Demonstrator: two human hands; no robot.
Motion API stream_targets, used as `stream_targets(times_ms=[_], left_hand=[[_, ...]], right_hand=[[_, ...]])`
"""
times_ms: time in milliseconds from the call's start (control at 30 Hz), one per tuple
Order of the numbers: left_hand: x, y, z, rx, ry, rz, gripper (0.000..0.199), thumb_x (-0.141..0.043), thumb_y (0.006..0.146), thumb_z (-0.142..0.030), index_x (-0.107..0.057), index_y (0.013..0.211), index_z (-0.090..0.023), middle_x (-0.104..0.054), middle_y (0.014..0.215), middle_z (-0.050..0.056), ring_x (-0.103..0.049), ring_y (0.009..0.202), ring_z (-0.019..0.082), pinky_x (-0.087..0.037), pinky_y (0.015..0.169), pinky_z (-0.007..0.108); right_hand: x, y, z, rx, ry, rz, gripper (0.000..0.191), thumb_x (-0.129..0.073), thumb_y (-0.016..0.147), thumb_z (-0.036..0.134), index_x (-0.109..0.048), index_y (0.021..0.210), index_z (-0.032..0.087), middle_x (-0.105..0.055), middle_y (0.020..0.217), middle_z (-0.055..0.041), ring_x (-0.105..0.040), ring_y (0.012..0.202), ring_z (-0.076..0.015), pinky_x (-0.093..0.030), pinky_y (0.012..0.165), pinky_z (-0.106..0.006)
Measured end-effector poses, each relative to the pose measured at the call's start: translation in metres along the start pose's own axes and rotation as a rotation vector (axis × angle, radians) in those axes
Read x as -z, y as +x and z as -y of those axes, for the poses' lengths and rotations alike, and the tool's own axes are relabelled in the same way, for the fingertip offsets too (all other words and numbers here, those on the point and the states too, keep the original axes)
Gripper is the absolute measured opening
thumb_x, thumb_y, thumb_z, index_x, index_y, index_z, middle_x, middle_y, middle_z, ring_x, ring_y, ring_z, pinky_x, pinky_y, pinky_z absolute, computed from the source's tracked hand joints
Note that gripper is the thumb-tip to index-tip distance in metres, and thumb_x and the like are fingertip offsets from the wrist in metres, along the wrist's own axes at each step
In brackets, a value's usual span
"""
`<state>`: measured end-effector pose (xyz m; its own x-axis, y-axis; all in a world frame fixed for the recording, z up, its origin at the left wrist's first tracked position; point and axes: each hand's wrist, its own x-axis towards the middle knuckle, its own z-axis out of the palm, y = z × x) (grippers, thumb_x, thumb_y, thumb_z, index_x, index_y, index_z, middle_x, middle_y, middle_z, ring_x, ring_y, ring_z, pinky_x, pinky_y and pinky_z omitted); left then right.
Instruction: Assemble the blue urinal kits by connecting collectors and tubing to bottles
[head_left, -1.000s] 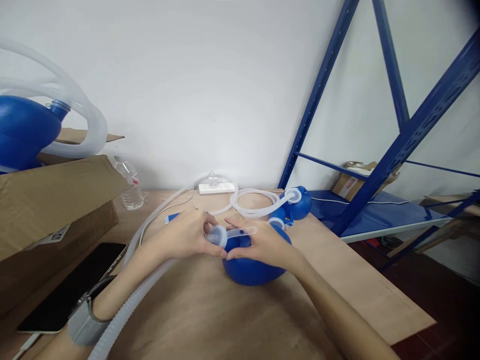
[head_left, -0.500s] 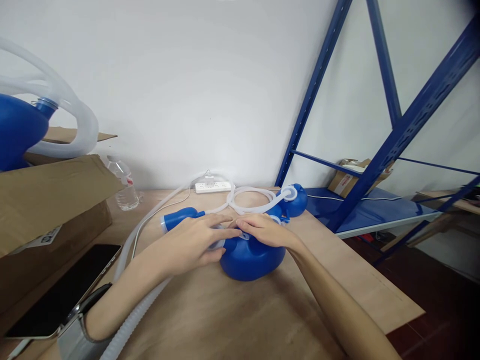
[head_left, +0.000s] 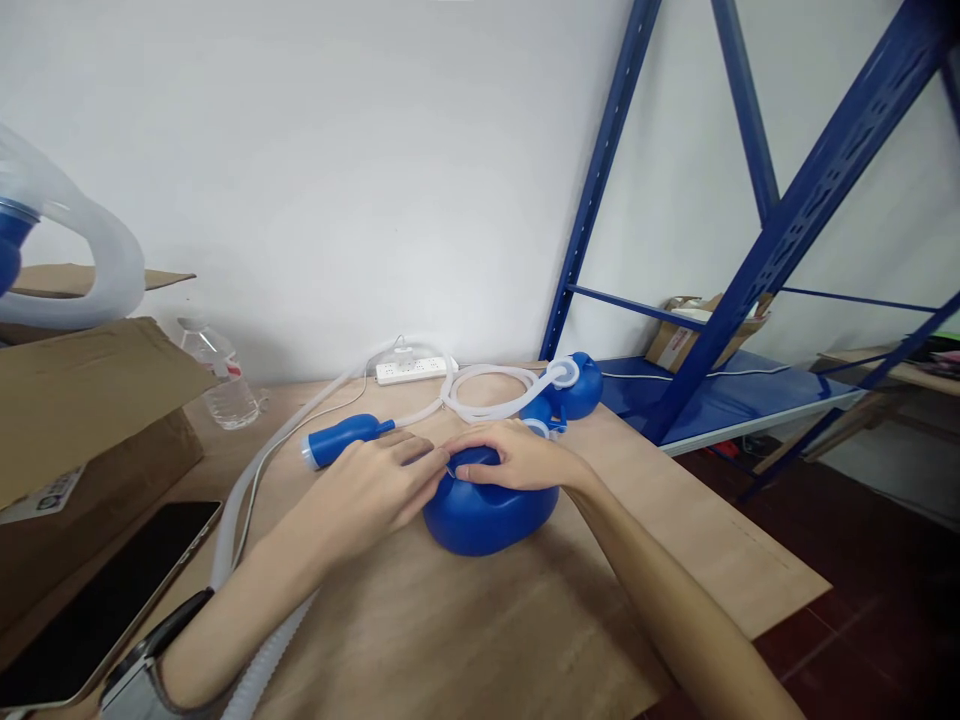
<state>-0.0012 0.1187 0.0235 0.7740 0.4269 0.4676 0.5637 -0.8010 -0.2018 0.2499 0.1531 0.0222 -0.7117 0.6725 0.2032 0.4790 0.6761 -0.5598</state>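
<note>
Lying on worktop: blue vessel, long axis approx. L–R, betw. hands.
R hand: curled over its top, touching; grip unclear.
L hand: fingers bent at its L end; hold hidden, can't tell.

Blue container, glossy, rounded, resting on wooden tabletop; right hand curved over top, left hand at its left side (partly hidden by fingers). Blue bottle-shaped piece, pale-rimmed, lying on its side, far left of container, joined to pale hose.
</note>
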Motion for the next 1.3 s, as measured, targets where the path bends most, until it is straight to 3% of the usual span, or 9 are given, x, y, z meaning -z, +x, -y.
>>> stream_targets(times_ms=[100,200,400,600,933,1167,1300], left_hand=[[0.000,0.000,0.002,-0.033,-0.003,-0.086,0.030,-0.044,0.109,-0.023,-0.072,0.117,-0.017,-0.080,0.103,0.010,-0.077,0.087,0.023,-0.062,0.073,0.034],[0.002,0.000,0.003,-0.063,-0.001,-0.127,0.029,-0.044,0.108,-0.020,-0.072,0.112,-0.017,-0.080,0.102,0.009,-0.076,0.089,0.022,-0.062,0.081,0.035],[0.004,0.001,-0.003,-0.029,0.042,0.002,0.031,-0.050,0.102,-0.012,-0.072,0.121,-0.022,-0.076,0.105,0.009,-0.073,0.090,0.025,-0.060,0.071,0.036],[0.005,0.005,-0.007,0.058,-0.033,0.134,0.026,-0.050,0.100,-0.013,-0.073,0.112,-0.018,-0.073,0.108,0.011,-0.071,0.099,0.030,-0.061,0.080,0.045],[0.005,0.007,-0.009,0.114,-0.098,0.177,0.027,-0.047,0.100,-0.014,-0.074,0.104,-0.018,-0.072,0.105,0.011,-0.070,0.101,0.030,-0.060,0.085,0.046],[0.004,0.007,-0.010,0.112,-0.085,0.152,0.027,-0.046,0.100,-0.014,-0.073,0.107,-0.015,-0.073,0.103,0.012,-0.069,0.100,0.029,-0.059,0.086,0.045],[0.003,0.008,-0.011,0.127,-0.077,0.151,0.026,-0.048,0.099,-0.014,-0.073,0.103,-0.017,-0.072,0.099,0.011,-0.068,0.097,0.028,-0.058,0.085,0.044]], right_hand=[[-0.001,0.000,-0.001,0.018,0.008,-0.016,0.032,-0.069,0.098,0.037,-0.076,0.129,0.030,-0.076,0.133,-0.0019,-0.070,0.125,-0.0245,-0.052,0.111,-0.039],[-0.002,-0.001,-0.002,0.030,0.030,-0.018,0.029,-0.064,0.102,0.038,-0.077,0.127,0.029,-0.076,0.133,-0.0025,-0.071,0.124,-0.0239,-0.051,0.112,-0.039],[-0.004,0.000,-0.006,0.000,0.028,-0.022,0.031,-0.055,0.107,0.039,-0.078,0.124,0.027,-0.077,0.131,-0.0029,-0.071,0.123,-0.0244,-0.053,0.108,-0.038],[-0.006,0.002,-0.006,-0.032,-0.014,-0.022,0.030,-0.055,0.107,0.034,-0.077,0.125,0.026,-0.076,0.133,-0.0026,-0.070,0.124,-0.0240,-0.050,0.111,-0.039],[-0.008,0.005,-0.002,-0.075,-0.050,-0.045,0.028,-0.056,0.106,0.036,-0.078,0.119,0.025,-0.078,0.127,-0.0026,-0.072,0.118,-0.0247,-0.052,0.103,-0.037],[-0.008,0.008,0.005,-0.203,-0.053,-0.075,0.021,-0.062,0.101,0.039,-0.077,0.105,0.025,-0.081,0.106,0.0000,-0.074,0.096,-0.0225,-0.053,0.089,-0.034],[-0.007,0.010,0.008,-0.205,-0.006,-0.053,0.021,-0.061,0.102,0.038,-0.077,0.101,0.023,-0.080,0.110,-0.0007,-0.073,0.101,-0.0226,-0.052,0.093,-0.034]])
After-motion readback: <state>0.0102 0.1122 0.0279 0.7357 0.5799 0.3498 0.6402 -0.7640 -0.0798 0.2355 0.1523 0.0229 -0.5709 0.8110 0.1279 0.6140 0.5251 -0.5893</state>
